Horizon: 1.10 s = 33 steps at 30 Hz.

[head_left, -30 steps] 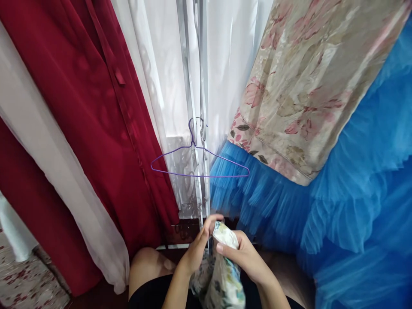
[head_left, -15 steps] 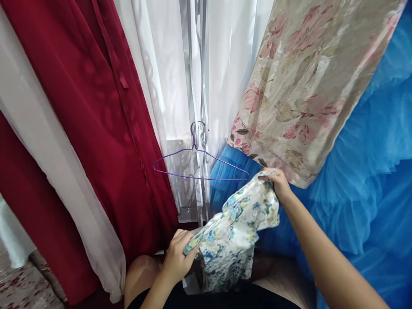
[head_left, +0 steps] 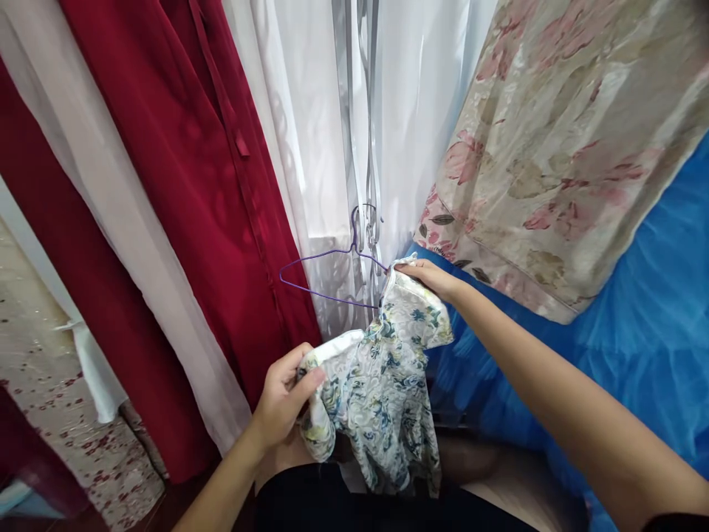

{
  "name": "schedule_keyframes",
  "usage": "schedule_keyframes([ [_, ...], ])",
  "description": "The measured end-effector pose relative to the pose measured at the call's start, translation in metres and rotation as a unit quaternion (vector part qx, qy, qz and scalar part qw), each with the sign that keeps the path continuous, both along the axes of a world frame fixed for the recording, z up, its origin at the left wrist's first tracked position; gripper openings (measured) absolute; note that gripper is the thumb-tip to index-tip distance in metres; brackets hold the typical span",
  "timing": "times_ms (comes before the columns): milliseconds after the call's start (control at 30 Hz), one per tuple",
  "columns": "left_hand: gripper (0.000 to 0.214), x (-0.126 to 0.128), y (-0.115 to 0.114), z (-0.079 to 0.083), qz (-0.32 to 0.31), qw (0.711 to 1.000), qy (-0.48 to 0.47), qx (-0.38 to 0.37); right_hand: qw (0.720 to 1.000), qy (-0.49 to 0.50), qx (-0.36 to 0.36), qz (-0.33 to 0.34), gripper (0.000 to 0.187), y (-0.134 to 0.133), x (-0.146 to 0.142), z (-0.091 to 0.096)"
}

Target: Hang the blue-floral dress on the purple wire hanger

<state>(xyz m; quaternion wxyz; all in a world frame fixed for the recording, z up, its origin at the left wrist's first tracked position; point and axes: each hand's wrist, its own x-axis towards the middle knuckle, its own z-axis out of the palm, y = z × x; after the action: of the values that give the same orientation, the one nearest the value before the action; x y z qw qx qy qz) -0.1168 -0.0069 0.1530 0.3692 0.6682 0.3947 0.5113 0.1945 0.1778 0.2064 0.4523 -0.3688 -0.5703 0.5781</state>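
A small white garment with a blue and green flower print (head_left: 382, 377) hangs between my two hands. My left hand (head_left: 280, 399) pinches its lower left shoulder edge, fingers closed on the cloth. My right hand (head_left: 429, 277) grips the upper right shoulder and has laid it over the right arm of a thin purple wire hanger (head_left: 326, 277). The hanger hangs by its hook from a shiny vertical strip (head_left: 362, 148) in front of a white sheer curtain (head_left: 310, 133).
A dark red garment (head_left: 182, 185) hangs at the left with white sheer fabric (head_left: 127, 222) across it. A beige cloth with pink flowers (head_left: 554, 148) hangs at the upper right over a blue tulle skirt (head_left: 636, 295). My knees and dark shorts (head_left: 332, 502) fill the bottom.
My hands moved apart and spread the bunched garment open. My right hand rose with one shoulder and brought it onto the hanger's right arm. The view shifted a little.
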Motion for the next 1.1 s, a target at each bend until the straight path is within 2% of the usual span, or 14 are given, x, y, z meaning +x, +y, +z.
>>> schedule_keyframes([
  [100,0.021,-0.029,0.027,-0.003,0.064,0.984,0.149,0.07,1.0,0.0,0.008,0.022,0.03,-0.007,0.0,0.005],
  [167,0.017,-0.054,0.053,-0.008,0.094,0.954,0.261,0.114,0.999,-0.007,0.011,0.032,0.028,-0.01,0.005,0.01],
  [233,0.011,-0.081,0.08,-0.011,0.109,0.924,0.343,0.129,0.999,-0.022,0.007,0.047,0.027,-0.01,0.01,0.016],
  [300,0.008,-0.104,0.104,-0.006,0.137,0.908,0.373,0.134,0.997,-0.041,0.002,0.061,0.024,-0.009,0.014,0.022],
  [367,0.007,-0.118,0.125,0.01,0.17,0.901,0.372,0.141,0.996,-0.058,-0.008,0.066,0.021,-0.01,0.016,0.028],
  [433,0.009,-0.118,0.143,0.03,0.197,0.902,0.35,0.157,0.996,-0.064,-0.029,0.062,0.017,-0.014,0.016,0.032],
  [533,0.019,-0.095,0.171,0.056,0.195,0.921,0.274,0.199,0.992,-0.056,-0.102,0.049,0.015,-0.023,0.013,0.034],
  [633,0.028,-0.063,0.198,0.065,0.155,0.96,0.163,0.167,0.983,-0.032,-0.173,0.052,0.016,-0.029,0.009,0.031],
  [700,0.027,-0.048,0.211,0.065,0.168,0.972,0.1,0.128,0.981,-0.017,-0.181,0.062,0.017,-0.029,0.012,0.027],
  [800,0.026,-0.041,0.215,0.064,0.243,0.96,0.065,0.126,0.987,0.006,-0.148,0.067,0.026,-0.029,0.026,0.013],
  [867,0.018,-0.041,0.205,0.066,0.252,0.956,0.086,0.127,0.988,0.025,-0.138,0.063,0.034,-0.031,0.041,-0.004],
  [1000,0.037,-0.035,0.173,0.075,0.158,0.952,0.195,0.174,0.992,0.048,-0.108,0.035,0.034,-0.043,0.064,-0.039],
  [1100,0.034,-0.022,0.156,0.08,0.118,0.929,0.264,0.23,0.995,0.072,-0.06,-0.018,0.033,-0.051,0.067,-0.043],
])
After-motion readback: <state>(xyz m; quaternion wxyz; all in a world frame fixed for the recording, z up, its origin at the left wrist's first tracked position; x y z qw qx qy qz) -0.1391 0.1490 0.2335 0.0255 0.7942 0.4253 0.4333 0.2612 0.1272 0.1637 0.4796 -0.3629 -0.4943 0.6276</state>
